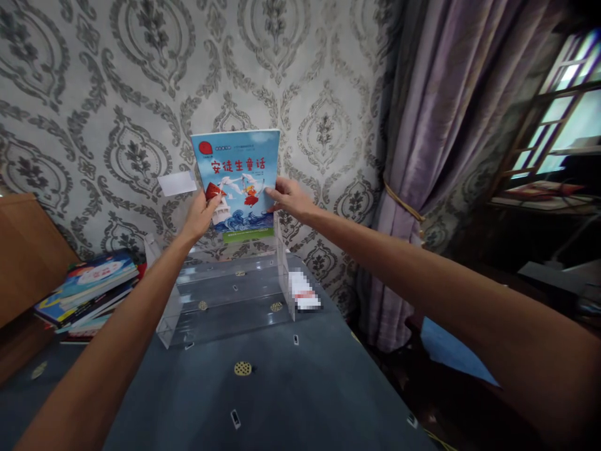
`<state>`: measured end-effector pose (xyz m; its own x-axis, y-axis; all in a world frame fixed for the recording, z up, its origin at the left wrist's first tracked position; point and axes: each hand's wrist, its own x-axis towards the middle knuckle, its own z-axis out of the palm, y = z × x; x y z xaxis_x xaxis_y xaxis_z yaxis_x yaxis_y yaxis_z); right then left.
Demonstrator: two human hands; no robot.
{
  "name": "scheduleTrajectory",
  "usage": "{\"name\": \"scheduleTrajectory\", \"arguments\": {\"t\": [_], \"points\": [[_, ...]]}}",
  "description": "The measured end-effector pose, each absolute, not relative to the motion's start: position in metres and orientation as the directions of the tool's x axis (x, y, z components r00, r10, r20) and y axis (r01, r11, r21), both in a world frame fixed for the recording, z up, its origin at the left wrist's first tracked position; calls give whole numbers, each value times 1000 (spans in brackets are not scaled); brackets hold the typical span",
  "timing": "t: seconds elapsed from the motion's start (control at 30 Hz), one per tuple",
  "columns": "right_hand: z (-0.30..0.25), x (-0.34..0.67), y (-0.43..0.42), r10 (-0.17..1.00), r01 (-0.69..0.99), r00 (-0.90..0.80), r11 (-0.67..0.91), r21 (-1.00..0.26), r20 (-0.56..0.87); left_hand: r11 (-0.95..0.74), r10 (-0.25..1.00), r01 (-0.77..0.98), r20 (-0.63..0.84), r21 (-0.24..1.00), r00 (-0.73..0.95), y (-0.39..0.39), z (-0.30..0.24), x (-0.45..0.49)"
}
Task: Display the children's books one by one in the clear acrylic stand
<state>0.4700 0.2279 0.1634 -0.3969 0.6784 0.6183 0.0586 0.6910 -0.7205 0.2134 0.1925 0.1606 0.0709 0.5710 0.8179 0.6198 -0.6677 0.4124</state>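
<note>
A blue picture-covered book (241, 181) with red Chinese lettering is held upright, its front cover facing me. My left hand (200, 216) grips its lower left edge, thumb on the cover. On the opposite edge my right hand (288, 197) closes round the book, the fingers behind partly hidden. Directly below the book stands a clear acrylic rack (284, 275) with tiers and transparent side panels on the table. The book's lower edge overlaps the back of the rack in view; whether they touch I cannot tell.
A stack of books (94, 288) lies on the dark patterned tablecloth (263, 401) at left, beside a wooden panel (32, 250). Right of the rack is a blurred white item (304, 291). Patterned wallpaper rises behind; a tied purple curtain (422, 156) hangs at right.
</note>
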Motion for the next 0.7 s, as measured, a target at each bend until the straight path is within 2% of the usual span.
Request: {"name": "scheduleTrajectory", "arguments": {"t": [0.1, 0.23, 0.37, 0.5, 0.7], "points": [[162, 471, 233, 684, 42, -366, 689, -724, 630, -657, 563, 623, 826, 425, 30, 193, 153, 218], [158, 471, 245, 695, 28, -274, 697, -716, 665, -566, 622, 642, 779, 517, -79, 196, 141, 219], [154, 470, 251, 694, 31, -237, 705, -709, 680, -543, 652, 650, 755, 532, -73, 197, 137, 218], [150, 470, 247, 707, 114, -265, 699, -706, 656, -516, 683, 670, 729, 534, -55, 194, 139, 219], [143, 472, 241, 706, 248, -291, 708, -661, 646, -428, 709, 702, 693, 569, -130, 195, 138, 223]]}}
